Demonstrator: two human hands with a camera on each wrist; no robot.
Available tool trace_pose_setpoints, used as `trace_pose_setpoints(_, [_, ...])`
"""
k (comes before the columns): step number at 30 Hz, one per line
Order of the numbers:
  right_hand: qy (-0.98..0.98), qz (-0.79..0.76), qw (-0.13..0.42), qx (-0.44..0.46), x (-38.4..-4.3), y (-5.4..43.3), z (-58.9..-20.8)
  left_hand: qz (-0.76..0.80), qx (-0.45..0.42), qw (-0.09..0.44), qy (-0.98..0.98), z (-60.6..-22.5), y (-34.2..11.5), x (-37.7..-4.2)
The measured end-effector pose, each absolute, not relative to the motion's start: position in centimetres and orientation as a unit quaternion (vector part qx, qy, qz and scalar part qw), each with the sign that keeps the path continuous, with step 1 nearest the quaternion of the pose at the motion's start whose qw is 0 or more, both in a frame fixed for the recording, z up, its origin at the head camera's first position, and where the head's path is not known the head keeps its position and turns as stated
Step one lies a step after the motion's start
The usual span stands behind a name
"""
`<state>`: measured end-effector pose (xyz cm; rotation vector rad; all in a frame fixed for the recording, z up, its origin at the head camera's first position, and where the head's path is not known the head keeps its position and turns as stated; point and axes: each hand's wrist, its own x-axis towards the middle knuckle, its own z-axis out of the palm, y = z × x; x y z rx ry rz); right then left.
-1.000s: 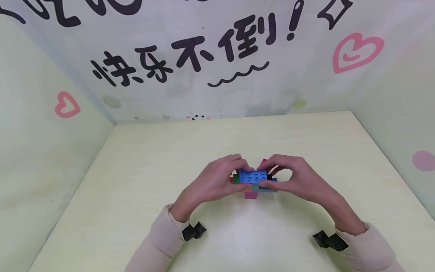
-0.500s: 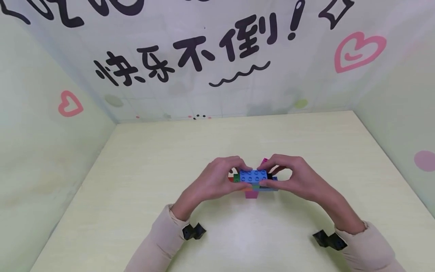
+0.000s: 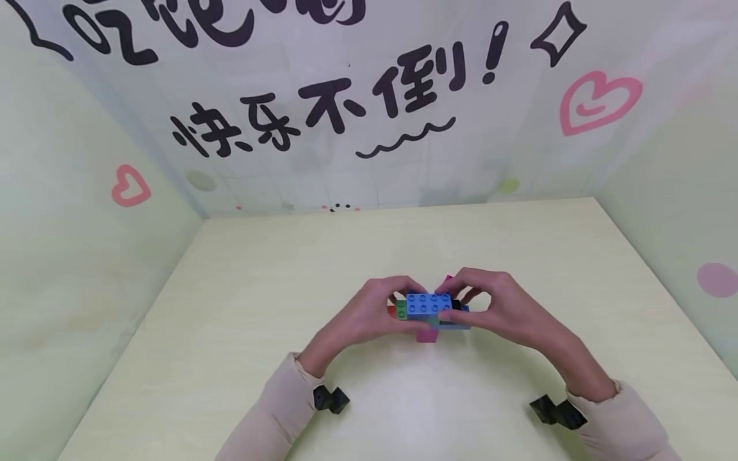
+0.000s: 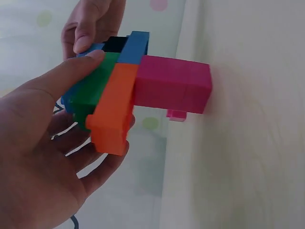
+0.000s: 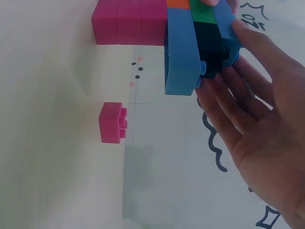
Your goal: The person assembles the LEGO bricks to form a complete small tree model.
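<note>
Both hands hold a stack of toy building blocks from either side. A blue block (image 3: 428,305) tops it, its studs facing up. Below come a green block (image 3: 401,310) and a black block (image 5: 209,52), then an orange block (image 4: 114,107) beside a lighter blue block (image 5: 182,52). Underneath is a pink column (image 4: 174,83), its foot at the table. My left hand (image 3: 373,312) grips the left part, its thumb along the green block and fingers curled behind. My right hand (image 3: 507,307) pinches the top blue block's right end between thumb and fingers.
A single pink block (image 5: 111,122) stands on the table (image 3: 277,282) behind the stack. White printed walls (image 3: 346,166) enclose the table at the back and both sides. Black wrist devices (image 3: 331,399) sit at the sleeve cuffs.
The left thumb has slid lower, from near the top blue block's front to the layers beneath. The right hand keeps its hold. The head view has tilted slightly up.
</note>
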<state>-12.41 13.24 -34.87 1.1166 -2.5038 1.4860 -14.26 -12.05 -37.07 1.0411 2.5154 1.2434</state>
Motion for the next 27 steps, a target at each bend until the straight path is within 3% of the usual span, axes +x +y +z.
trace_pose_setpoints(4, [-0.8,0.475,0.013,0.368,-12.5,13.0,-35.0,0.408,0.323,0.103,0.847,-38.1,-12.1,-14.3])
trace_pose_setpoints(16, [-0.803,0.471,-0.01,0.365,-14.0,13.8,-35.9,0.394,0.312,0.088,0.86,-38.2,-12.3,-14.4])
trace_pose_setpoints(27, [-0.868,0.39,0.04,0.304,-15.6,15.9,-37.5,0.371,0.305,0.097,0.872,-38.2,-11.7,-14.5])
